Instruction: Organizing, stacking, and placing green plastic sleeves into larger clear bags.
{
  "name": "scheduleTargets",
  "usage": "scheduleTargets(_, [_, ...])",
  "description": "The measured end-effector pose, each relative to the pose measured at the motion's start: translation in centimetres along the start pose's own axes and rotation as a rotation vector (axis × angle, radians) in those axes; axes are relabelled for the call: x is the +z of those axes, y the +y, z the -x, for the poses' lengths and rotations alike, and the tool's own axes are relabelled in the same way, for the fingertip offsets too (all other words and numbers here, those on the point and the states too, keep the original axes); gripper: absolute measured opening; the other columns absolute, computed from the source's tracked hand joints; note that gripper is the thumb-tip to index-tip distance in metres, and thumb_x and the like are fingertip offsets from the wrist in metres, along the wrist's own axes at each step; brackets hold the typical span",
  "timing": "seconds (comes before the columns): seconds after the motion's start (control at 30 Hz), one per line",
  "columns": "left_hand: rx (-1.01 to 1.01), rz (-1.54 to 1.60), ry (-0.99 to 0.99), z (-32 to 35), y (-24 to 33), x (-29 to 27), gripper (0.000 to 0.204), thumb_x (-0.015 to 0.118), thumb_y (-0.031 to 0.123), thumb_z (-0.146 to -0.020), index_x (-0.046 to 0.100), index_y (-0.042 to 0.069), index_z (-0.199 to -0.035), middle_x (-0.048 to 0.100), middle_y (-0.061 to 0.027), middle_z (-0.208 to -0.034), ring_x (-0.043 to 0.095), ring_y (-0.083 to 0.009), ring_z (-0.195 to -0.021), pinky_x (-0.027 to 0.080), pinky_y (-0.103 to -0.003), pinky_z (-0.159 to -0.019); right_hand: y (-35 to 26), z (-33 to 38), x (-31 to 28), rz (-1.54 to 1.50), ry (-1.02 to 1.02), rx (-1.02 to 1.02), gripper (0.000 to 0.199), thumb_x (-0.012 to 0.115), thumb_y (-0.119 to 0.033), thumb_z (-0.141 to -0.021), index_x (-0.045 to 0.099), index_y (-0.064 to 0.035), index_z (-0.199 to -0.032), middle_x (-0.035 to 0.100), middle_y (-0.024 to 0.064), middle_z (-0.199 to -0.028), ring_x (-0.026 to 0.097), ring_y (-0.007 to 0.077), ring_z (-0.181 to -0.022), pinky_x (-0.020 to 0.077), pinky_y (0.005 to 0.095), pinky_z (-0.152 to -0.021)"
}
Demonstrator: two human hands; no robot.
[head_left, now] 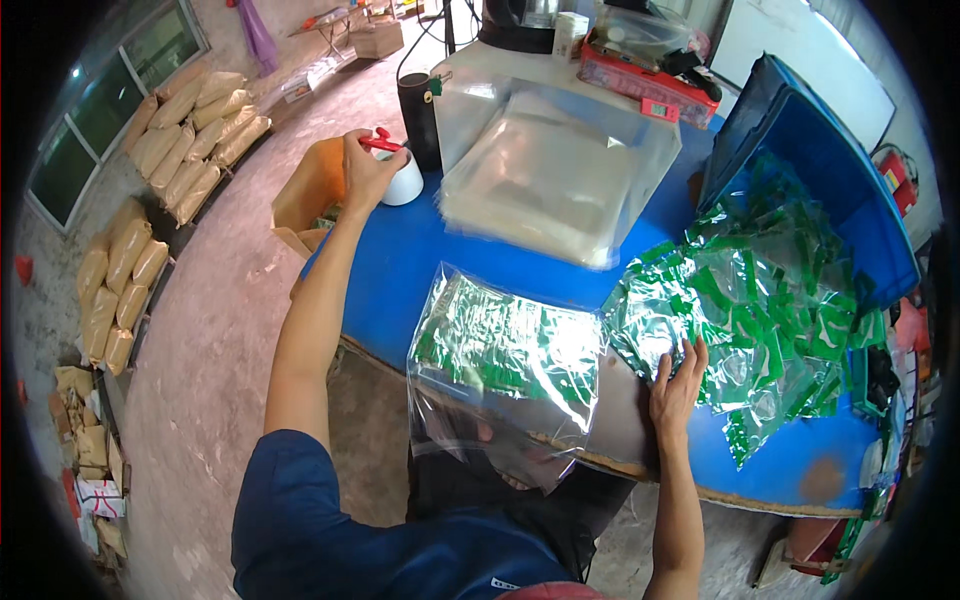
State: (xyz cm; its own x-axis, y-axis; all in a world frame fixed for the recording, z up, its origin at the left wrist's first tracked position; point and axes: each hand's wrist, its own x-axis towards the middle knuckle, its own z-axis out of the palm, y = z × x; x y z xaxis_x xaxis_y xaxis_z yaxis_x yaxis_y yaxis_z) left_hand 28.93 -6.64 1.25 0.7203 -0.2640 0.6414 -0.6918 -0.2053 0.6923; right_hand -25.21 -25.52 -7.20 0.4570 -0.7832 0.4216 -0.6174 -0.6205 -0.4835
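1. While the left hand (365, 165) reaches far across the left end of the blue table (400, 265), its fingers are curled around a tape dispenser (398, 172), a white roll with a red handle on top, which stands at the table's far left edge.
2. Beside it, just to the right, stands a dark cylinder (420, 118).
3. Near the middle, a clear plastic bag (505, 375) filled with small green-and-white sachets lies flat; its glossy open end hangs empty over the near table edge.
4. Farther off lies a stack of empty clear bags (550, 175).
5. To the right, the right hand (678, 388) rests flat with fingers spread, on the near edge of a loose heap of green sachets (770, 310), gripping nothing.
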Motion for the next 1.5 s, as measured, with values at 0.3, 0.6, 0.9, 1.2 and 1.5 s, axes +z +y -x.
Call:
scheduleTargets(0.3, [0.063,-0.206,0.124,2.0,-4.6,1.8,0.066,0.089,0.031,-0.068,0.05,0.0,-0.111,0.058,-0.0193,-0.108,0.058,-0.0362,-0.101,0.046,-0.047,-0.09,-0.4,0.0,0.1,0.027,-0.007,-0.006,0.044,0.057,-0.02,-0.099,0.048,0.0057,-0.134,0.036,0.0283,-0.148,0.038,0.0459,-0.137,0.0343,0.0489,-0.113])
scheduleTargets(0.6, [0.174,-0.545,-0.09,1.2,-1.5,1.0,0.068,0.084,0.046,-0.073,0.054,0.0,-0.112,0.059,-0.0161,-0.106,0.054,-0.0341,-0.113,0.03,-0.053,-0.112,-0.3,-0.1,-0.2,-0.005,0.005,0.008,0.043,0.057,-0.019,-0.099,0.048,0.0037,-0.134,0.036,0.0279,-0.148,0.039,0.0459,-0.136,0.035,0.0493,-0.112])
scheduleTargets(0.9, [0.109,0.02,-0.245,-12.5,0.3,2.3,0.088,0.081,0.018,-0.072,0.036,-0.005,-0.145,0.055,-0.0202,-0.135,0.048,-0.0314,-0.132,0.04,-0.041,-0.11,0.0,0.0,-0.3,0.02,-0.024,0.019,0.044,0.057,-0.017,-0.099,0.047,0.0044,-0.136,0.035,0.0272,-0.151,0.036,0.045,-0.139,0.0326,0.0486,-0.114])
scheduleTargets(1.2, [-0.19,0.217,-0.696,-12.6,-3.2,3.8,0.07,0.089,0.015,-0.068,0.061,0.004,-0.132,0.068,-0.0103,-0.124,0.061,-0.0215,-0.118,0.043,-0.034,-0.106,-4.7,-3.4,-3.3,-0.002,0.136,-0.091,0.041,0.054,-0.014,-0.099,0.048,0.0004,-0.137,0.035,0.0249,-0.152,0.036,0.0429,-0.14,0.0313,0.0494,-0.115])
scheduleTargets(1.5, [0.09,0.261,-0.146,-16.1,1.8,-2.7,0.05,0.089,0.03,-0.074,0.07,0.005,-0.112,0.073,-0.0086,-0.108,0.066,-0.0151,-0.1,0.051,-0.031,-0.09,-19.9,-8.5,-5.1,-0.313,0.041,-0.595,0.058,0.071,-0.006,-0.086,0.047,0.0013,-0.138,0.05,0.0247,-0.136,0.056,0.0388,-0.121,0.0506,0.0425,-0.096])
